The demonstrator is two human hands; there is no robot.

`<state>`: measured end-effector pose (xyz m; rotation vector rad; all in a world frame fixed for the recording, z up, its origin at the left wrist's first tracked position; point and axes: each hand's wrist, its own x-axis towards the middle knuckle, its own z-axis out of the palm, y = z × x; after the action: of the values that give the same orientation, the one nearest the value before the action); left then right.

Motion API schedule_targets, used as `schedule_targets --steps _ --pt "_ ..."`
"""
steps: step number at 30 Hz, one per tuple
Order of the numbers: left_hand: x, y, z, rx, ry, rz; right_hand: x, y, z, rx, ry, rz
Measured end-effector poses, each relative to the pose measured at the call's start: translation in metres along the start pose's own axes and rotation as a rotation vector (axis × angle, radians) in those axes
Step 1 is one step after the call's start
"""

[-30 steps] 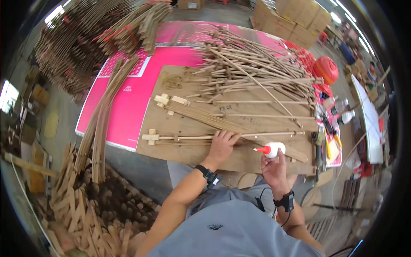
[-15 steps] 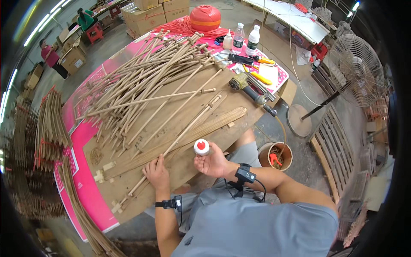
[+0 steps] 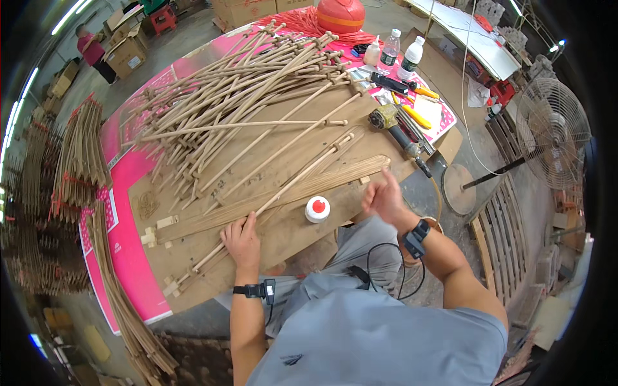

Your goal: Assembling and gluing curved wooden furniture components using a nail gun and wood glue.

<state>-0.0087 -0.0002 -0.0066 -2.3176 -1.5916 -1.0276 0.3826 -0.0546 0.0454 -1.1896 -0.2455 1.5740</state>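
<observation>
A slim wooden stick point(image 3: 293, 178) with a knobbed end lies slantwise across the brown board point(image 3: 283, 241). Toward its lower end, my left hand point(image 3: 241, 243) is closed on it, fingers over the wood. On the board between my hands stands a white bottle point(image 3: 317, 210) with a red cap, touched by neither. My right hand point(image 3: 386, 201) is held up off the board to the right of the bottle, holding nothing, fingers apart. Small wooden blocks point(image 3: 172, 287) sit by the stick's near-left end.
A heap of knobbed sticks point(image 3: 238, 96) covers the far left of the pink table point(image 3: 145, 257). At the far right are a nail gun point(image 3: 399, 135), yellow-handled tools point(image 3: 417, 117), bottles point(image 3: 411, 59) and a red string ball point(image 3: 341, 14). A standing fan point(image 3: 553, 132) is farther right.
My right hand has let go of the white bottle, which now stands on the board, and has moved right. My left hand stays on the stick. The view has shifted slightly.
</observation>
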Motion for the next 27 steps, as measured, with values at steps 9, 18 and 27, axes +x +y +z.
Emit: schedule_targets --steps 9,18,27 --pt "-0.001 0.002 -0.001 -0.034 -0.015 -0.007 0.062 -0.089 -0.065 -1.602 0.678 -1.357" --pt "0.002 0.005 -0.002 -0.08 -0.02 -0.032 0.095 -0.135 -0.067 -1.753 0.619 -0.478" --pt "0.006 0.009 -0.005 -0.102 -0.031 -0.055 0.057 -0.206 -0.017 -1.685 0.439 -0.705"
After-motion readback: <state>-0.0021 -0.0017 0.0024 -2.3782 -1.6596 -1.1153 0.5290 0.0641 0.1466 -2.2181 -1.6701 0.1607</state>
